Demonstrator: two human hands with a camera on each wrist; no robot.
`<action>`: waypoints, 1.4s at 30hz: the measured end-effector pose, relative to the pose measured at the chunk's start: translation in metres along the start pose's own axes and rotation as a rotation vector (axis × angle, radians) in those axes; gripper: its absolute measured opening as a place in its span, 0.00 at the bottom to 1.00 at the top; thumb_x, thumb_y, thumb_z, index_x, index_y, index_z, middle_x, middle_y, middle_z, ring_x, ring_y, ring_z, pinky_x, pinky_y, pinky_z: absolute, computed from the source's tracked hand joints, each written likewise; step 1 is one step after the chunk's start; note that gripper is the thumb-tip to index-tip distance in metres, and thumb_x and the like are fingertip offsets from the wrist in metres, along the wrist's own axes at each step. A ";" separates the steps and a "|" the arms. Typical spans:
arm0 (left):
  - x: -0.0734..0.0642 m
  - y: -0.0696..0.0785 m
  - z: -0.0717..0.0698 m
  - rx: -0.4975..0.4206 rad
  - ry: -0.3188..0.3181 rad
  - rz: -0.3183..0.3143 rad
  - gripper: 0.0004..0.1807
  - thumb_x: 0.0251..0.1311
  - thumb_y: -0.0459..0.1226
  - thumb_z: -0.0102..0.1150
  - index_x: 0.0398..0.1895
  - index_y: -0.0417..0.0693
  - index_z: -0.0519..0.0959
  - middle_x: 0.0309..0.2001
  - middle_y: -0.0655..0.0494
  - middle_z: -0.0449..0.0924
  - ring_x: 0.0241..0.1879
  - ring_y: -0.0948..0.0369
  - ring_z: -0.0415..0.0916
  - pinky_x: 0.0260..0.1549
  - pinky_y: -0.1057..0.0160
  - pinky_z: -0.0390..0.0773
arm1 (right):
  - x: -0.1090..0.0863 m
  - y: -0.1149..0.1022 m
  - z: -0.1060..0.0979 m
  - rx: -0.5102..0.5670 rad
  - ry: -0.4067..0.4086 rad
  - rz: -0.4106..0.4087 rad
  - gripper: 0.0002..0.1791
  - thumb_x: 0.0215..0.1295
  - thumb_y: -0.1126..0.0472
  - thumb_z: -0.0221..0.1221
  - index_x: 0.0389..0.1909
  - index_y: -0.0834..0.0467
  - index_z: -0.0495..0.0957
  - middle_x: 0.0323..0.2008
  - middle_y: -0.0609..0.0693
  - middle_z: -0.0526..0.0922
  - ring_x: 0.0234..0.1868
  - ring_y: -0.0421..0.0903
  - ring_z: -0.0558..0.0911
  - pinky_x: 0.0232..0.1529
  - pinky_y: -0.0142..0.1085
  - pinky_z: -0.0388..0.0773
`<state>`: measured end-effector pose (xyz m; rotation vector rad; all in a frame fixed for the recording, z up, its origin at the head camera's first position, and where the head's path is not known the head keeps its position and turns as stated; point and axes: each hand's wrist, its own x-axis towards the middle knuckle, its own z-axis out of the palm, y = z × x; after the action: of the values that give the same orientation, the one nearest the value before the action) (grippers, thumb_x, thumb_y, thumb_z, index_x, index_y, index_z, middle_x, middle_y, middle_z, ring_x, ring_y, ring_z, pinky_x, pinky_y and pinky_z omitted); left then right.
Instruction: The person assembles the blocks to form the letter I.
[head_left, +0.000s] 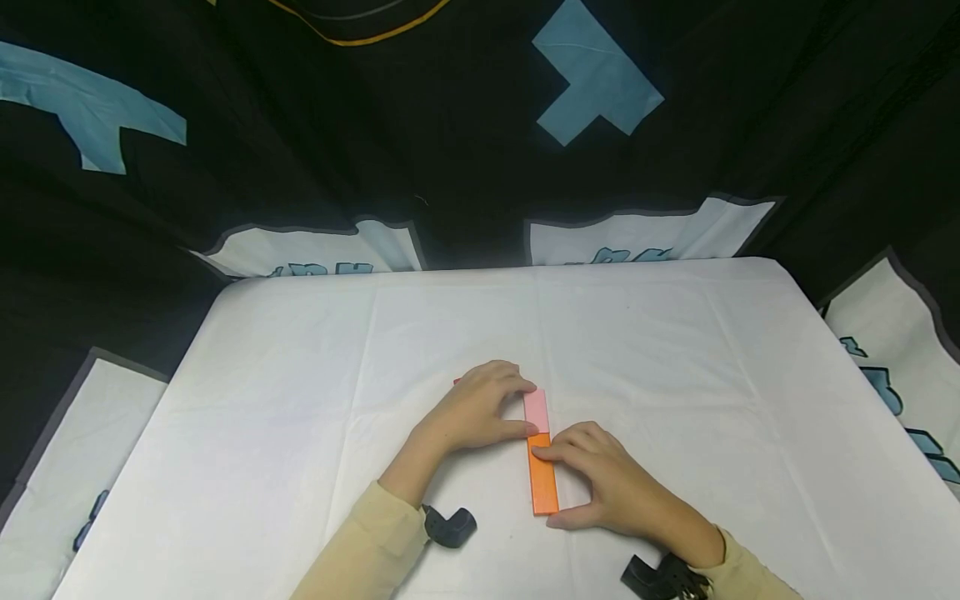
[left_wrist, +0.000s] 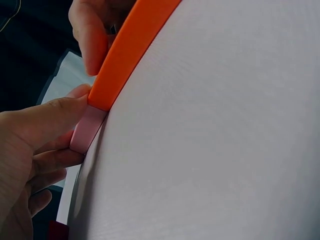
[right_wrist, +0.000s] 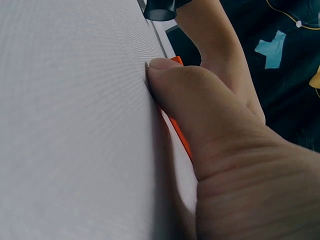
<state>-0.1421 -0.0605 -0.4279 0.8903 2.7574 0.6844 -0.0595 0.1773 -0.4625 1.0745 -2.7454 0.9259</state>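
A pink block (head_left: 536,410) and a longer orange block (head_left: 543,483) lie end to end in a line on the white-covered table. My left hand (head_left: 476,408) pinches the pink block from its left side, index fingertip near the far end and thumb at the seam with the orange one. My right hand (head_left: 611,479) holds the orange block from the right, its thumb at the near end and its fingers by the seam. In the left wrist view the end of the pink block (left_wrist: 89,129) meets the orange block (left_wrist: 125,60).
A dark red piece (left_wrist: 58,230) lies beyond my left hand, mostly hidden by it in the head view. The white tablecloth (head_left: 262,417) shows fold creases. Black curtains (head_left: 450,150) with blue and white patches surround the table.
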 end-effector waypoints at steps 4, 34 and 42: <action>0.001 0.000 0.000 0.009 0.005 0.002 0.31 0.53 0.59 0.68 0.59 0.58 0.80 0.65 0.53 0.74 0.70 0.53 0.65 0.69 0.46 0.67 | 0.000 0.000 -0.001 0.004 -0.004 0.006 0.38 0.46 0.34 0.72 0.60 0.41 0.77 0.52 0.32 0.76 0.58 0.37 0.70 0.59 0.43 0.71; -0.001 -0.001 0.001 0.036 0.008 0.016 0.33 0.53 0.60 0.68 0.60 0.58 0.79 0.63 0.55 0.75 0.69 0.53 0.67 0.66 0.46 0.70 | -0.001 0.001 0.000 0.001 -0.009 0.004 0.39 0.46 0.33 0.71 0.61 0.40 0.76 0.53 0.32 0.75 0.59 0.37 0.70 0.59 0.42 0.71; -0.001 -0.002 0.001 0.025 0.020 0.028 0.33 0.53 0.59 0.68 0.61 0.57 0.79 0.61 0.56 0.77 0.68 0.55 0.68 0.69 0.51 0.67 | -0.001 0.001 0.000 -0.001 -0.010 0.009 0.39 0.46 0.33 0.71 0.62 0.40 0.76 0.52 0.31 0.75 0.59 0.37 0.69 0.59 0.42 0.71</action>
<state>-0.1418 -0.0618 -0.4297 0.9339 2.7814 0.6687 -0.0592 0.1785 -0.4634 1.0701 -2.7603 0.9231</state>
